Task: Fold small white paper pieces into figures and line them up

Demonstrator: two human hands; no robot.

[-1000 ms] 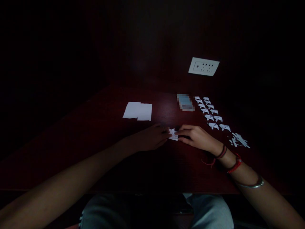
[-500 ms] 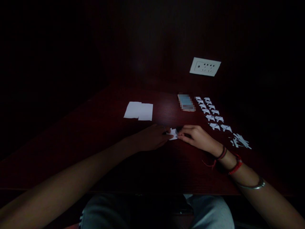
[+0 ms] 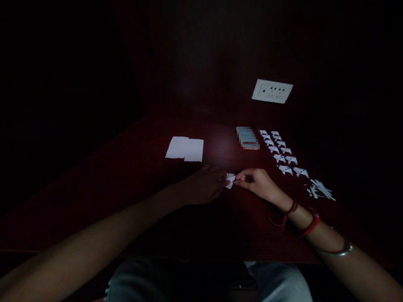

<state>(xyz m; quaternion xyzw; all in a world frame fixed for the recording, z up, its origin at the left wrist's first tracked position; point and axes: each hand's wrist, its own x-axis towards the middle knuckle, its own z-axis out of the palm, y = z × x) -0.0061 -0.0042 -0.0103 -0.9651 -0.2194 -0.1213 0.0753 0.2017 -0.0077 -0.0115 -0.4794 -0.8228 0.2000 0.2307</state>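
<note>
Between my two hands is a small folded piece of white paper (image 3: 230, 180), low over the dark red table. My left hand (image 3: 204, 184), with a ring on one finger, grips its left side and covers part of it. At the paper's right edge, my right hand (image 3: 256, 181) pinches with thumb and forefinger. Some of the folds are hidden by my fingers. Beyond my left hand lie white paper sheets (image 3: 185, 149), flat and side by side.
Two rows of small folded paper figures (image 3: 285, 169) lie at the right. Nearer to me is a heap of thin paper strips (image 3: 321, 190). A phone (image 3: 247, 137), its screen blurred, rests beside the rows. A wall socket (image 3: 272, 91) is behind the table (image 3: 126, 167).
The folded paper has turned a little and shows a different outline between my fingers. Everything sits slightly lower in view. Both hands stay at the paper.
</note>
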